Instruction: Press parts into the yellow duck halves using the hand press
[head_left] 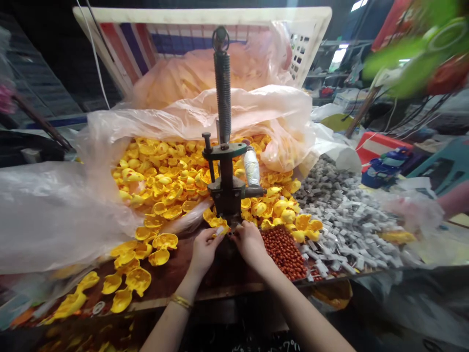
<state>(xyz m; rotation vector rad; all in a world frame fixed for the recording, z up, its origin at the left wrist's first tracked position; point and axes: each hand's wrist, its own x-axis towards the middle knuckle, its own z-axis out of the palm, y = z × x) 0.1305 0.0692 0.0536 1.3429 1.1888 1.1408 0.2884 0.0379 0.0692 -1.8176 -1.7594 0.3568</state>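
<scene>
My left hand (204, 249) is closed in a pinch at the foot of a hand press, with a yellow plastic shell (215, 220) at its fingertips. A small white bit shows by those fingers. Close beside it, my right hand (250, 240) has its fingers pressed together below the press; whatever they pinch is too small to make out. The dark metal hand press (227, 171) stands upright between and behind both hands, with a spring on top and a wrapped lever handle (251, 166) on its right.
A heap of yellow shells (164, 183) spills from a clear plastic bag (176, 117) under a white crate (205, 15). Loose shells (137, 281) lie front left. Reddish-brown beads (282, 249) and grey-white small blocks (344, 220) lie right. A green fan (421, 54) hangs upper right.
</scene>
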